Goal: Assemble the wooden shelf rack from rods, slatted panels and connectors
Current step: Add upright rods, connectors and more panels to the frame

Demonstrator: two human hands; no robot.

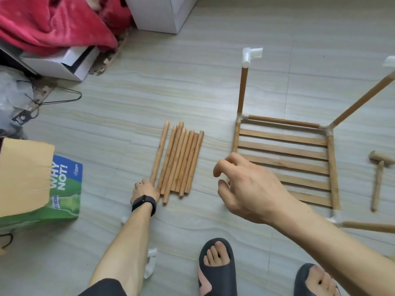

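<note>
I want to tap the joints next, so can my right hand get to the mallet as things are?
Probably yes. The right hand hovers empty above the slatted panel, and the mallet lies alone on bare floor just past the panel's right side.

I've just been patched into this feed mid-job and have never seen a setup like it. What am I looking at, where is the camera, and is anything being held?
There is no machine here: a person works with bare hands. The single picture comes from a camera on their head, looking down at the floor. The left hand, wearing a black watch, rests at the near ends of a row of loose rods; whether it grips one is unclear. The right hand hangs in the air by the slatted panel, fingers loosely curled, holding nothing. That panel lies in a partly built frame with white connectors and upright rods. A wooden mallet lies to the right.
</note>
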